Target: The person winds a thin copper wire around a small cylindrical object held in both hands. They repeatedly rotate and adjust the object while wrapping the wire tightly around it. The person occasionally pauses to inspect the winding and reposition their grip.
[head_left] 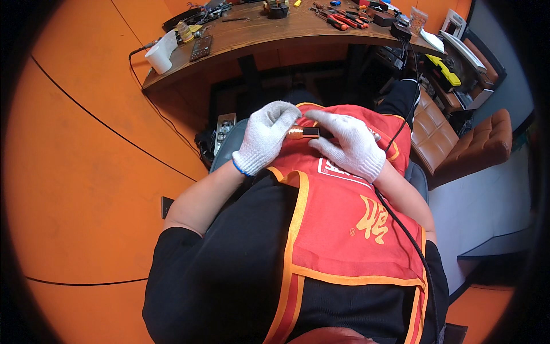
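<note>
Both of my hands wear white knit gloves and meet above my lap. My left hand (268, 133) is closed on a small copper-coloured coil (295, 132) with a black rectangular end (310, 132) pointing right. Part of the coil is hidden behind the glove fingers. My right hand (348, 142) is just to the right, its index finger and thumb apart on either side of the black end. The index tip comes close to my left fingertips. A small pale piece (376, 136) shows at the right hand's outer edge; whether it is held cannot be seen.
A wooden workbench (258, 35) stands ahead with red-handled pliers (338, 23), a white paper roll (161, 57) and small parts. A red apron (349, 246) covers my lap. A black cable (401, 223) runs down my right side. A brown cushioned chair (458, 137) stands at right.
</note>
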### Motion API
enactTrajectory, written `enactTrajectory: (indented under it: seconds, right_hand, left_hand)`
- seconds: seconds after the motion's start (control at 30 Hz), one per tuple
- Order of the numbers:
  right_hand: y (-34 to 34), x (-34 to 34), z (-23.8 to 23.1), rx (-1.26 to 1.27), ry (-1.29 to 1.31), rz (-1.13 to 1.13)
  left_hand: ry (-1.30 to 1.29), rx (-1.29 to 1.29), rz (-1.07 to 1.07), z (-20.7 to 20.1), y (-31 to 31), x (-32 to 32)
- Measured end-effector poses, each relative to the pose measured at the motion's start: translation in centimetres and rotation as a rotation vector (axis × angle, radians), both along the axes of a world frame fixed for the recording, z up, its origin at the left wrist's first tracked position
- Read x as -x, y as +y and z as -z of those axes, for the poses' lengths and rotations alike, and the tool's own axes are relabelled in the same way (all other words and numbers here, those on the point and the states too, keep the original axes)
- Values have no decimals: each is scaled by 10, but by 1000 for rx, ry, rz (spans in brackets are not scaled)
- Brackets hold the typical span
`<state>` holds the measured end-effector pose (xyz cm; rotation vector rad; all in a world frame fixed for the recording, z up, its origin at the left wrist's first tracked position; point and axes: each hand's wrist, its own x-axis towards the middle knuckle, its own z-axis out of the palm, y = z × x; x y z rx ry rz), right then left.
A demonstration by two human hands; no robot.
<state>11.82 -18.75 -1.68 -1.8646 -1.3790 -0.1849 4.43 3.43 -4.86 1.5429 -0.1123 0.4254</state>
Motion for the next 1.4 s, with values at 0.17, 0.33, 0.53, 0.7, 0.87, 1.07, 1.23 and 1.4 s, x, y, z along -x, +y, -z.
enactTrajectory:
  seconds: [0.17, 0.33, 0.53, 0.7, 0.87, 1.07, 1.23, 1.4]
  right_hand:
    - [-2, 0, -8, 155, 200, 47]
    - [-2, -2, -5, 163, 190, 7]
    - [2, -4, 4, -6, -150, 7]
    - [2, -6, 8, -43, -139, -6]
    - [1, -10, 7, -17, -211, -1]
    - [4, -3, 0, -29, -187, 41]
    - [-3, 2, -11, 214, 370, 115]
    - [-1, -2, -5, 115, 170, 47]
  left_hand:
    - [-87, -61, -112, 7, -4, 1]
    - [-49, -169, -126, 5, -7, 3]
    - [116, -193, -21, -5, 0, 9]
    - [211, -67, 141, -10, 8, 9]
    - [404, 118, 229, -13, 16, 5]
    - [360, 186, 190, -13, 14, 4]
    - [280, 27, 78, -10, 6, 6]
    - [262, -55, 41, -12, 2, 8]
